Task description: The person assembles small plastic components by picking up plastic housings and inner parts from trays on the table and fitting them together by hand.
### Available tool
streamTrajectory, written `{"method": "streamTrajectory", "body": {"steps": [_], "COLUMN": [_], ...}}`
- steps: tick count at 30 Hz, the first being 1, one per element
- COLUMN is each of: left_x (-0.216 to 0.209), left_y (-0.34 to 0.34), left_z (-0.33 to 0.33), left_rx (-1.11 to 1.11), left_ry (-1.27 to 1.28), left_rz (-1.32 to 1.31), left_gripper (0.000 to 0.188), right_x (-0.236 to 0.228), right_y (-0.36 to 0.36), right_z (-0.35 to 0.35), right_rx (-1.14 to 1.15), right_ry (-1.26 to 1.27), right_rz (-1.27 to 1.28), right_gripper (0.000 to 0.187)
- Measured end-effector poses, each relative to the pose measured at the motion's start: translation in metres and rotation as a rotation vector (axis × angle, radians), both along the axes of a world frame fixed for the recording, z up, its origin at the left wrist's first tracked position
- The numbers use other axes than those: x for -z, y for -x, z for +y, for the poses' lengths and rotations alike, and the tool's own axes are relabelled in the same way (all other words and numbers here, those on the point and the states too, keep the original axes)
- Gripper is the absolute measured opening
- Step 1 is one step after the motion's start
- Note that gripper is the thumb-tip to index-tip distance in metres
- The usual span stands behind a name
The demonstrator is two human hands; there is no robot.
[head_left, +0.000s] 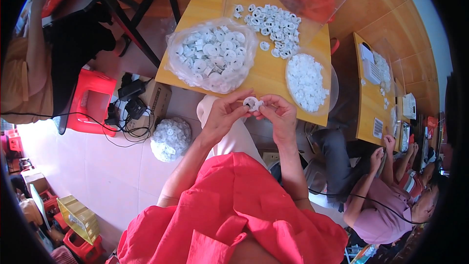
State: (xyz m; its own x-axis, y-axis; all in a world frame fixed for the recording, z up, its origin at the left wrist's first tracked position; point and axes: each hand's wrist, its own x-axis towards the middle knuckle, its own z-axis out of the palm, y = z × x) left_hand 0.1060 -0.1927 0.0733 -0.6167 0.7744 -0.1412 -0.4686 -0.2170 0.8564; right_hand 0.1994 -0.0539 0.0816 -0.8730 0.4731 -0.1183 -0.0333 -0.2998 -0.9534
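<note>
Just off the table's near edge, both my hands meet at a small white plastic ring-shaped part (250, 103). My left hand (225, 113) pinches its left side between thumb and fingers. The fingers of my right hand (279, 115) are closed at its right side, where a smaller white bit shows; whether that is a separate piece I cannot tell. A clear plastic bag (171, 61) full of similar white parts lies open beyond my left hand. Past my right hand sits a heap of smaller white pieces (308, 82) in a shallow clear container.
Loose white parts (278, 27) spread over the yellow table (198, 7), near a red plastic bag (312, 0). On the floor at left are another filled bag (170, 139), a cardboard box (160, 99) with black adapters, and a red stool (90, 100). Other people sit left and right.
</note>
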Motion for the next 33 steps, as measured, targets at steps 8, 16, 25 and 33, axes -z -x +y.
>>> {"method": "streamTrajectory", "body": {"steps": [8,16,25,33], "left_x": [0.012,0.012,0.012,0.011], "left_y": [0.005,0.002,-0.001,-0.002], "left_z": [-0.004,-0.005,-0.007,-0.004], "left_rx": [0.038,0.066,0.086,0.113], "left_ry": [-0.097,-0.151,-0.195,-0.138], "left_rz": [-0.068,-0.314,-0.267,-0.206], "left_gripper": [0.028,0.026,0.027,0.027], "right_x": [-0.002,-0.026,-0.050,-0.051], "right_y": [-0.003,-0.005,0.001,0.002], "right_z": [-0.001,0.004,0.004,0.010], "right_rx": [-0.022,-0.028,-0.166,-0.251], "right_ry": [0.016,-0.240,-0.733,-0.888], "right_rz": [-0.015,0.032,0.011,0.109], "right_gripper": [0.017,0.016,0.016,0.016]}}
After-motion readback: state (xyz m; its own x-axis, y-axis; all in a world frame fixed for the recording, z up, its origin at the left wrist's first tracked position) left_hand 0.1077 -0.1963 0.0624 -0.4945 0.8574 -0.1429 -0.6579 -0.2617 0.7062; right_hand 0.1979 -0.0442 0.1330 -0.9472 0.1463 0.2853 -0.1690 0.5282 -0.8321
